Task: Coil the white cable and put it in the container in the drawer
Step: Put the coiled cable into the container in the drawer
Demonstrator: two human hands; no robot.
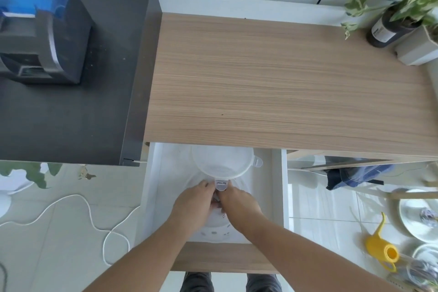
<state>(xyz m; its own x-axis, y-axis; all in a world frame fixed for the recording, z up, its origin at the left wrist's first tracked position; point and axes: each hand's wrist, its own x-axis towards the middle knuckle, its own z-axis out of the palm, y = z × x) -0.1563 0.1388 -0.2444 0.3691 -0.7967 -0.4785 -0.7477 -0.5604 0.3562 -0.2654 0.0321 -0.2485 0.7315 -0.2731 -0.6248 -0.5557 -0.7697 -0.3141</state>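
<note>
The white cable [78,206] lies loose and uncoiled in wavy loops on the tiled floor, left of the open drawer [277,187]. Inside the drawer stands a round translucent container [214,232]. Its lid [222,163] is tipped up toward the back, with one latch tab out to the right and one at the front. My left hand [194,204] and my right hand [239,204] meet over the container, fingertips pinched at the lid's front tab. Something small and dark sits between my palms; I cannot tell what it is.
A wooden countertop [284,83] overhangs the back of the drawer. A dark cabinet [71,125] with a black machine [40,38] stands at left. Potted plants [403,7] stand at the back right. On the floor at right are a yellow watering can [381,249] and plates [417,216].
</note>
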